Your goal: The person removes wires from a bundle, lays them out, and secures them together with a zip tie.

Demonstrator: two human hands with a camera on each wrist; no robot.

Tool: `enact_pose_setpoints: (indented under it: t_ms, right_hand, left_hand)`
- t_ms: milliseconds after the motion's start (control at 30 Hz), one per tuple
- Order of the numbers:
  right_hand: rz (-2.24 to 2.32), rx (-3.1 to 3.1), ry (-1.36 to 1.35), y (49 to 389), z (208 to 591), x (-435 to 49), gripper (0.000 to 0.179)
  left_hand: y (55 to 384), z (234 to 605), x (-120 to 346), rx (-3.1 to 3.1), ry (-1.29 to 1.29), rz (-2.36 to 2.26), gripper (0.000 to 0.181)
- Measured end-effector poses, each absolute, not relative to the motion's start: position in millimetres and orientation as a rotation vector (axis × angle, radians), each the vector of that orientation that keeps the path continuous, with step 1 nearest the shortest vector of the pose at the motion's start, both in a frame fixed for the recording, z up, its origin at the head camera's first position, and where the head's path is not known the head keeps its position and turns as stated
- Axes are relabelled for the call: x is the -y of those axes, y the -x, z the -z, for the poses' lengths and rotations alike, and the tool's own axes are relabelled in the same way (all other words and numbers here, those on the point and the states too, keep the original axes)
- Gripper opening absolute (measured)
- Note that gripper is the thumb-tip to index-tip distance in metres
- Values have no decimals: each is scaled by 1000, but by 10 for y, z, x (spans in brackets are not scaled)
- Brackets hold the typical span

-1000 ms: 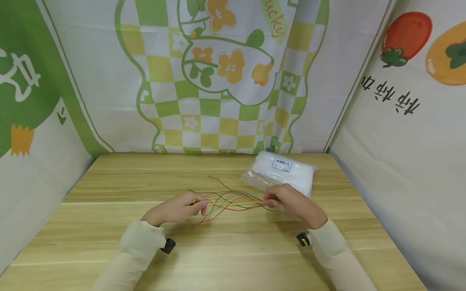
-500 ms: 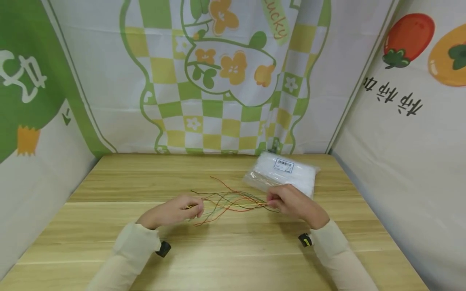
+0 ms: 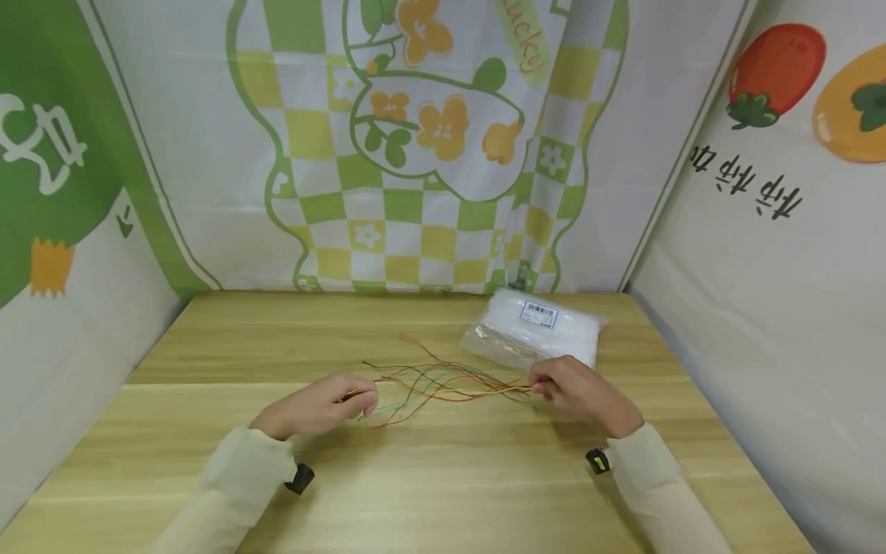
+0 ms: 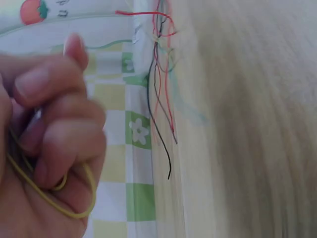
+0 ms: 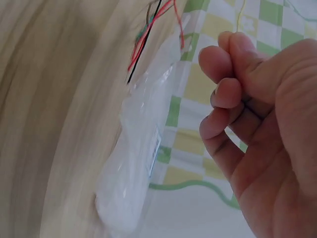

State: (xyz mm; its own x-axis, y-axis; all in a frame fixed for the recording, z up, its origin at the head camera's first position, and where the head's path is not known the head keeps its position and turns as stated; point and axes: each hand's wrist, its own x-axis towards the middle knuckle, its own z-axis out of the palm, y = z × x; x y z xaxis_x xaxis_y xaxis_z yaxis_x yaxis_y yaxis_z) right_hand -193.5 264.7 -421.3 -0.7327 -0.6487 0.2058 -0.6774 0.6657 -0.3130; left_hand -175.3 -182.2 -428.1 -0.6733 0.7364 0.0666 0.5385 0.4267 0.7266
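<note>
My left hand (image 3: 321,408) is curled above the table, left of a loose bundle of thin wires. In the left wrist view its fingers grip a looped yellow wire (image 4: 74,214). Across the bundle, my right hand (image 3: 584,396) pinches a yellow wire between thumb and index finger, and the strand (image 5: 239,19) runs up from the fingertips in the right wrist view. Crossing one another between the hands are a red wire (image 4: 143,13), a black wire (image 4: 165,143), a pale green wire (image 4: 185,96) and other strands, their left ends fanned out.
A clear plastic bag (image 3: 574,331) of white contents, with a barcode label (image 3: 538,314), lies behind my right hand. The wooden table (image 3: 443,492) meets a patterned cloth (image 3: 415,246) at its back edge. Dark wrist devices (image 3: 300,478) hang below both sleeves.
My hands have moved apart, the left one leftward and the right one rightward. The yellow wire stretched straight between them earlier; now a yellow strand trails from the right fingertips over the bundle.
</note>
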Motion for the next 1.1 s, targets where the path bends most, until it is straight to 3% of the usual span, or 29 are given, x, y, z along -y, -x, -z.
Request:
enact_pose_setpoints:
  t_ms: [167,333,500,733,900,1100]
  right_hand:
    - [-566,2795,-1141,1934,4197,-2589,24]
    - [-662,2794,-1116,1904,4150,-2560,20]
    - [-755,2764,-1089,1889,4085,-2495,15]
    - [-796,2732,-1096,1872,4033,-2415,16]
    - [-756,2721,-1057,1873,4066,-2447,22]
    - [-580,2692,-1105,1920,4118,-2452,25]
  left_hand:
    - [1771,4277,1714,-2565,-932,-1010,39]
    - [1826,4298,1561,-2706,-928,-896,38]
    - [1885,4267,1332,-2739,-1009,-843,35]
    - [1942,4296,1154,-2685,-1365,-721,23]
    - [1933,4290,1221,-2749,-1356,-706,15]
    - [1940,4263,1286,-2762,-1355,-691,24]
